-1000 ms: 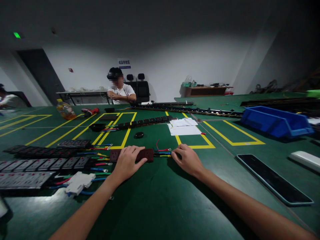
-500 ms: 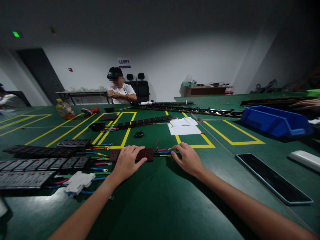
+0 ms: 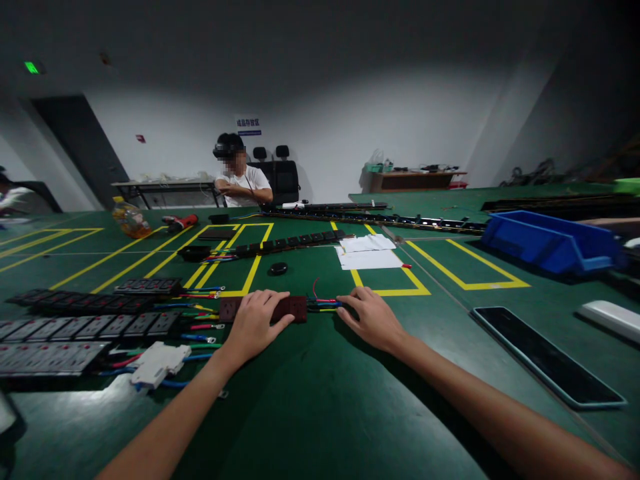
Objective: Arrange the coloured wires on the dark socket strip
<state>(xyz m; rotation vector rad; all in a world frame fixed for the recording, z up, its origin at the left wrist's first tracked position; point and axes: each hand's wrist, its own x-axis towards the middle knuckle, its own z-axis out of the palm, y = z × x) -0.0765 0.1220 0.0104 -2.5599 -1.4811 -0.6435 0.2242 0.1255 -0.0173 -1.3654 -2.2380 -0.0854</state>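
A dark red socket strip lies flat on the green table, with short red, blue, green and yellow wires sticking out of its right end. My left hand lies across the strip's middle, fingers curled over it and pressing it down. My right hand sits at the wires' free ends, fingertips closed together on them.
Rows of black socket strips with coloured wires and a white part fill the left. A black puck, papers, a blue bin and a long dark panel lie around. A person sits across the table.
My right hand has slid a little to the left along the wires, toward the strip. My left hand and the strip have stayed put.
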